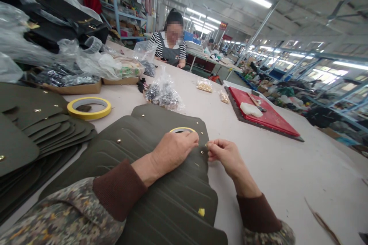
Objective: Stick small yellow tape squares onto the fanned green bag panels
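Note:
My left hand (176,149) is closed on a roll of yellow tape (181,129), held over a stack of dark olive, leather-like panels (161,183). Most of the roll is hidden behind the fingers. Just past the panels' right edge, my right hand (225,157) is closed in a pinch. A tiny pale thing shows at its fingertips, too small to name. Metal studs (202,152) dot the top panel near both hands. Lower down, a small yellow piece (201,212) lies on the panels.
Another yellow tape roll (89,108) lies beside a pile of olive panels (20,130) at left. Bags of small parts (163,92) and a red board (263,113) are on the table (287,176). A person (172,42) sits across it.

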A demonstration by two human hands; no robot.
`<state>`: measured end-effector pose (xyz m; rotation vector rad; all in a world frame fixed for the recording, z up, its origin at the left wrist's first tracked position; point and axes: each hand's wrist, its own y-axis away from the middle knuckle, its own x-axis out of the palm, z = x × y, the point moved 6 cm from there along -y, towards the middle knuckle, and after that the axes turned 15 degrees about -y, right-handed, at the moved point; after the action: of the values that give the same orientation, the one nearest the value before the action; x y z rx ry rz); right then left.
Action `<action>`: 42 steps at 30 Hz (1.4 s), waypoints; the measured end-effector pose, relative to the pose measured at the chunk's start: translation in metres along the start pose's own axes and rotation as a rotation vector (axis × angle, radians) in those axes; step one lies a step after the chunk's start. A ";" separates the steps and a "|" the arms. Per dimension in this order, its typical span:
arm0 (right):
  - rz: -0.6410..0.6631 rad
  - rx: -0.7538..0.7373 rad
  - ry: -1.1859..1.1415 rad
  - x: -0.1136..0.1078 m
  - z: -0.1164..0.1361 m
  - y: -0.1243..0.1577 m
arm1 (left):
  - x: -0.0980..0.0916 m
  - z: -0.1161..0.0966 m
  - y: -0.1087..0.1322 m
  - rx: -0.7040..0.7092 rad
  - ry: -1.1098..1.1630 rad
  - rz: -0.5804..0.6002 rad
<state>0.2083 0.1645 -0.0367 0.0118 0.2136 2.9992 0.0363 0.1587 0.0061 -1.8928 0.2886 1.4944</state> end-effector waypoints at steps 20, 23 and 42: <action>0.193 -0.080 0.514 0.010 -0.007 -0.006 | 0.020 0.008 -0.008 0.068 -0.013 0.243; 0.171 -0.106 0.558 0.010 -0.004 -0.005 | 0.017 0.006 -0.008 0.094 -0.008 0.224; 0.150 -0.347 0.556 0.001 -0.006 0.006 | 0.000 0.004 -0.001 0.183 0.112 0.140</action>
<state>0.2061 0.1577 -0.0419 -0.8766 -0.2705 3.0641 0.0338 0.1622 0.0059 -1.8435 0.6004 1.4014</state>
